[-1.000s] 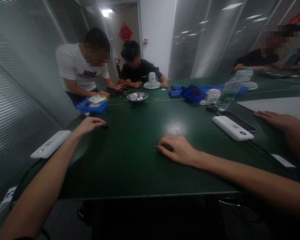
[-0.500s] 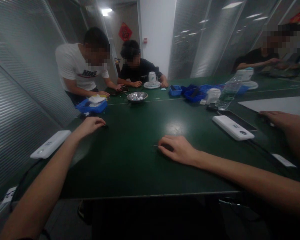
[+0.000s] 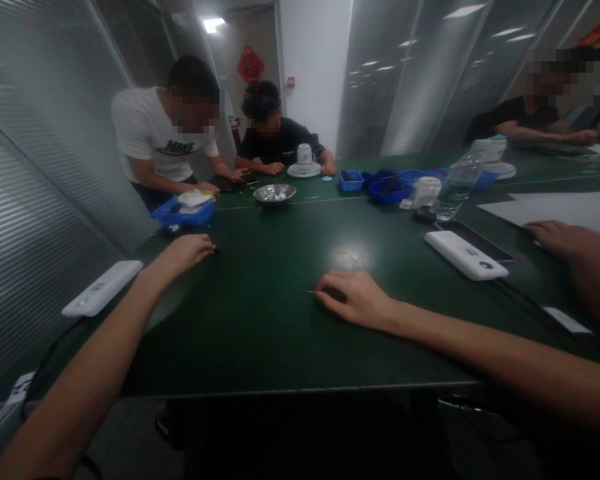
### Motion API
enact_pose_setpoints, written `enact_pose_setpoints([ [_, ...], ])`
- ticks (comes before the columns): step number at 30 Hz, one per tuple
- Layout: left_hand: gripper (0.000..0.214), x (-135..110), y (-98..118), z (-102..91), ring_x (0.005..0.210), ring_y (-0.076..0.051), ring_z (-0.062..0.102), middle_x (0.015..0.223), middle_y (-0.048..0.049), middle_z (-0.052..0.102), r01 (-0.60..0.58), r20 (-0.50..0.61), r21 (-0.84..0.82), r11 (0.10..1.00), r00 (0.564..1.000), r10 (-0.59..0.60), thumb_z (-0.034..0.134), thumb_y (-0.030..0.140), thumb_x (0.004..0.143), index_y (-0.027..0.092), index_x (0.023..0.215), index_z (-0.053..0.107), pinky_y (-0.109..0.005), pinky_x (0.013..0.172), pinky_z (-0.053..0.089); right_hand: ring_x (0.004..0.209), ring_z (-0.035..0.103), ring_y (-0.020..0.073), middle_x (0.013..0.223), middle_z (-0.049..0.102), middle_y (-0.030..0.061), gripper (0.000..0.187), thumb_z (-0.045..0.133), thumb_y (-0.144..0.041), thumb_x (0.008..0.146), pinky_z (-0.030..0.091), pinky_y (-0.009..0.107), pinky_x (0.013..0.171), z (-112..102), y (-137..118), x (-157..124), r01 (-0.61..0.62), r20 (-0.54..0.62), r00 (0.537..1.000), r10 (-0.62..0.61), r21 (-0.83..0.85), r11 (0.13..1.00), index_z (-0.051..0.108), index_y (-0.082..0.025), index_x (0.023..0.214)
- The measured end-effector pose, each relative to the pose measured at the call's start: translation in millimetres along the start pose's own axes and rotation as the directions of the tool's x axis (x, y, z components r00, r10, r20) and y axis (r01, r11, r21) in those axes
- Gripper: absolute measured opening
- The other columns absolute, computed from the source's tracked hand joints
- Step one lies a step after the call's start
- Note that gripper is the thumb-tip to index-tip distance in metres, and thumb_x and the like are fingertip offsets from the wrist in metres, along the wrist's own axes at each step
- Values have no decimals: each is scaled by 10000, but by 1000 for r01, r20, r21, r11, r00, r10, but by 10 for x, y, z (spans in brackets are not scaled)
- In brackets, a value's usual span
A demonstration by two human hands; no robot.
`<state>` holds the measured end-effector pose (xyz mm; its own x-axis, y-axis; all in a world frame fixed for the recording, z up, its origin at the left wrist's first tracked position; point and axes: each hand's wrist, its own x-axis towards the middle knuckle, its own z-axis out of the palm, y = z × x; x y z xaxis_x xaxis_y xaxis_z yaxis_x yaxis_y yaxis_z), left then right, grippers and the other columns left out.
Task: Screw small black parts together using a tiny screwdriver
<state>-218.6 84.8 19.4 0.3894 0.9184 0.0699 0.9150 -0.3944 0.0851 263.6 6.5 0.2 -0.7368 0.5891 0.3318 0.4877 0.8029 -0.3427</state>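
Observation:
My left hand reaches out over the dark green table, fingers curled together at a small dark thing too small to name. To the right, my right hand rests on the table, closed round a thin tool. The tool's pale metal tip pokes out to the left. A white power bank lies beside my left forearm.
Another white power bank and a dark phone lie at the right, near a co-worker's hand. Farther back stand blue trays, a metal bowl, a water bottle and small fans. Three people work at the far sides.
My left hand has slid slightly right toward the small dark thing. The co-worker's hand at the right has drawn back a little. My right hand has not moved.

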Motion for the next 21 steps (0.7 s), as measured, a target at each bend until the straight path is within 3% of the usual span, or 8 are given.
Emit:
enact_pose_setpoints([
  [4,371,35,380,13,1010,-245,626,1165,-106,652,-105,-8,-35,994,994,104,498,381,998,226,1226,747,-357,905,476,708,599,139,957,680,49,223,517,-350,1021,428,268,640,1,2,8,-1,-11,1000,1,-12,1000,658,-183,1065],
  [9,301,141,1299,231,1017,-211,624,1140,-89,647,-370,-145,-281,885,928,342,527,330,1018,225,1207,737,-342,887,502,800,634,165,1013,680,63,244,503,-377,1040,456,284,700,31,50,16,15,-42,999,-16,-16,1000,646,-192,1111],
  [13,240,140,1907,384,1008,-191,621,1125,-84,644,-431,-217,-469,771,902,373,601,302,989,198,1177,708,-315,880,504,826,638,173,1032,666,73,246,516,-378,1036,467,289,721,53,76,8,16,-43,999,-16,-14,1000,644,-195,1138],
  [16,224,121,2048,397,968,-183,618,1110,-74,649,-380,-186,-523,763,924,333,637,304,967,193,1154,691,-300,833,498,814,632,170,1036,660,68,234,524,-369,1031,460,285,706,47,65,6,-1,-34,999,0,-30,1000,640,-199,1140],
  [21,205,118,2058,371,954,-184,608,1099,-71,654,-328,-136,-565,757,942,307,641,284,963,184,1136,687,-300,822,484,792,620,163,1043,650,65,236,523,-371,1035,439,276,672,33,43,20,-16,-31,999,14,-53,998,636,-199,1151],
])
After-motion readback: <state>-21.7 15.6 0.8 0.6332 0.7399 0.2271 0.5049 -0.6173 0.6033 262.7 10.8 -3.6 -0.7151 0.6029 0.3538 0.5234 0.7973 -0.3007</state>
